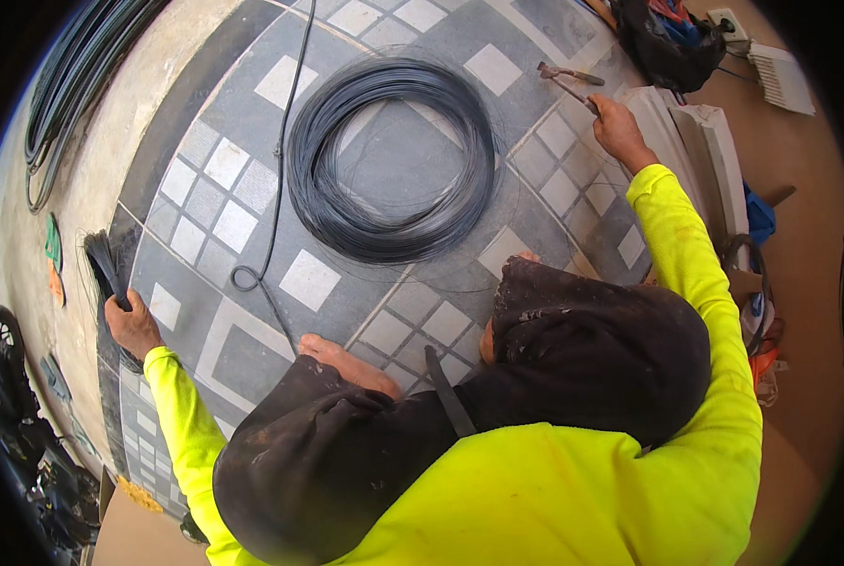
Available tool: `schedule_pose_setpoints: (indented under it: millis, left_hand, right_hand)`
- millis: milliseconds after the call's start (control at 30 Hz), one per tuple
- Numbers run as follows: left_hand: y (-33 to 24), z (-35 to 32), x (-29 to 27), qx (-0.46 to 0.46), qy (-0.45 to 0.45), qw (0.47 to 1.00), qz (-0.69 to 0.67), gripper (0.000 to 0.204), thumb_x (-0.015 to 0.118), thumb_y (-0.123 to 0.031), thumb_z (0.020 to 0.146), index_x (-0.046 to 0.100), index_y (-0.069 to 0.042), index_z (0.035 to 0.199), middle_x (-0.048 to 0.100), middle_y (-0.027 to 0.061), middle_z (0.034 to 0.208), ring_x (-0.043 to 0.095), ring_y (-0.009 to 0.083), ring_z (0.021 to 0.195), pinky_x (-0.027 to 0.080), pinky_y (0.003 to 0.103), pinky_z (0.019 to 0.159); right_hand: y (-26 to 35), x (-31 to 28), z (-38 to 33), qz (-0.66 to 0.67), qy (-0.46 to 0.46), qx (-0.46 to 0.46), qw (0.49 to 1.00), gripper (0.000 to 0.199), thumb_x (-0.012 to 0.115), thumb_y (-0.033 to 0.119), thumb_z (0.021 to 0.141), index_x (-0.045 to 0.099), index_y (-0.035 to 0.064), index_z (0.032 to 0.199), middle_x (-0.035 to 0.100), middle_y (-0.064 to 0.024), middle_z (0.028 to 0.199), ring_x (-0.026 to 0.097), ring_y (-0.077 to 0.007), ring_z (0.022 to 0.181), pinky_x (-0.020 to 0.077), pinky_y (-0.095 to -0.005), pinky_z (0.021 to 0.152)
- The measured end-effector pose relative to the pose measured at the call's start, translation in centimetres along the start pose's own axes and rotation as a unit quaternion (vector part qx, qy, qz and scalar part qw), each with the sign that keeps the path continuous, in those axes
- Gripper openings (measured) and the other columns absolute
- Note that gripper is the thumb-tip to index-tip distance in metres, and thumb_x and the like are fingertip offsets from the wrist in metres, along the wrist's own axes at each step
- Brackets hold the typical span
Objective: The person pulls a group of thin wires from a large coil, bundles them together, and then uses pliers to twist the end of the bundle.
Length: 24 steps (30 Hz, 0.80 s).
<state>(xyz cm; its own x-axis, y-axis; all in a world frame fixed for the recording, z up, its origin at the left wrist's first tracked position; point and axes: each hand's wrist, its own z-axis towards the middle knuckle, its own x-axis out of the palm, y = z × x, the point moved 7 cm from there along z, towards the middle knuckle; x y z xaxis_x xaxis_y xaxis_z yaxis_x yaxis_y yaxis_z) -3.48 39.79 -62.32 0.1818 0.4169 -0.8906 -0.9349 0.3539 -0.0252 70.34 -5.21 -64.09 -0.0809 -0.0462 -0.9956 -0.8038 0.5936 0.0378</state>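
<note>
Sitting on the tiled floor (252, 113), the person stretches both yellow sleeves wide apart. One big coil of dark wire (391, 160) lies in front of the knees. The left hand (132, 325) is closed around one bundle of short cut wires (104, 264) at the floor's edge. The right hand (616, 127) grips one pair of pincers (565, 83), far to the other side.

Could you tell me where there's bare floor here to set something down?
Free: the tiles inside the wire coil, and those between the coil and the left hand. Crowded: around the right hand, with pincers, white panels and a bag.
</note>
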Motion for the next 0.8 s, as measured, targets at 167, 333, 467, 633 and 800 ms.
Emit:
schedule_pose_setpoints:
  millis: [167,333,467,633,800]
  left_hand:
    - [-3.8,-6.1,3.8,-0.014,0.195,0.98,0.036,0.036,0.07,-0.032,0.088,0.06,-0.001,0.104,0.064,0.0201,0.1,0.064,0.0388,0.093,0.051,0.045,0.08]
    - [-5.4,-8.6,3.2,-0.046,0.211,0.976,0.02,0.04,0.074,-0.029,0.085,0.062,-0.003,0.112,0.064,0.0161,0.105,0.065,0.0338,0.096,0.052,0.044,0.083]
    - [-12.8,-7.9,1.2,-0.028,0.126,0.981,-0.143,0.039,0.075,-0.016,0.084,0.061,0.001,0.116,0.062,0.0145,0.101,0.063,0.0269,0.091,0.052,0.037,0.082]
    - [-27.0,-12.8,-0.6,-0.001,0.289,0.876,-0.387,0.028,0.075,-0.013,0.083,0.062,0.0,0.104,0.062,0.0114,0.088,0.061,0.0209,0.076,0.051,0.033,0.071]
    - [-29.0,-21.5,3.2,-0.247,0.546,0.683,-0.418,0.036,0.07,-0.03,0.09,0.063,0.003,0.103,0.067,0.0083,0.086,0.063,0.0141,0.07,0.053,0.028,0.062]
  right_hand:
    - [4.6,1.2,-2.0,0.03,-0.14,-0.135,0.981,0.034,0.071,0.015,0.086,0.063,-0.0009,0.114,0.066,-0.0201,0.108,0.066,-0.0388,0.091,0.0519,-0.0446,0.084]
    - [13.3,4.9,-5.9,0.257,0.059,0.077,0.961,0.058,0.075,0.043,0.087,0.061,-0.0034,0.118,0.064,-0.0201,0.108,0.066,-0.0259,0.092,0.0528,-0.0373,0.079]
    - [13.9,7.0,-7.1,0.231,0.123,0.109,0.959,0.058,0.072,0.047,0.088,0.062,-0.0041,0.113,0.067,-0.0189,0.094,0.068,-0.0237,0.084,0.0528,-0.0343,0.072]
    - [14.5,7.9,-5.1,0.326,0.203,0.147,0.912,0.047,0.066,0.045,0.093,0.065,-0.0021,0.101,0.067,-0.0165,0.077,0.069,-0.0262,0.079,0.0524,-0.0351,0.07]
    - [13.6,5.1,-5.2,0.22,0.053,0.019,0.974,0.039,0.057,0.036,0.099,0.064,-0.0015,0.09,0.067,-0.0192,0.079,0.066,-0.034,0.073,0.05,-0.041,0.067]
